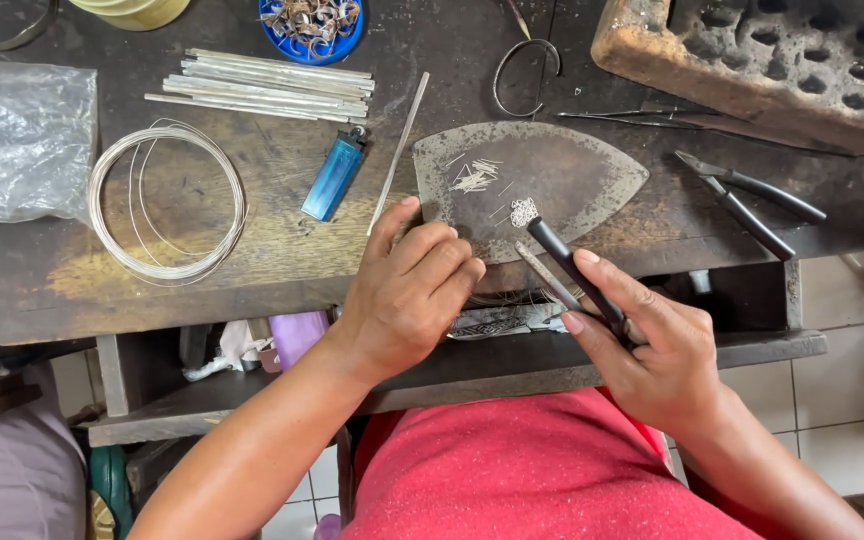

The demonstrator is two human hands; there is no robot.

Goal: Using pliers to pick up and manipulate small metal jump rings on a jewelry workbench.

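Clearly the right hand (652, 350) grips tweezers (567, 265); the left hand's (412, 290) curled fingers hide any contents.

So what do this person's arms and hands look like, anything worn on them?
Both forearms are bare, with no sleeves in view. The left hand and right hand carry no gloves, and no rings, watch or bracelets show. Fingernails are short and unpainted. A red garment covers the torso below.
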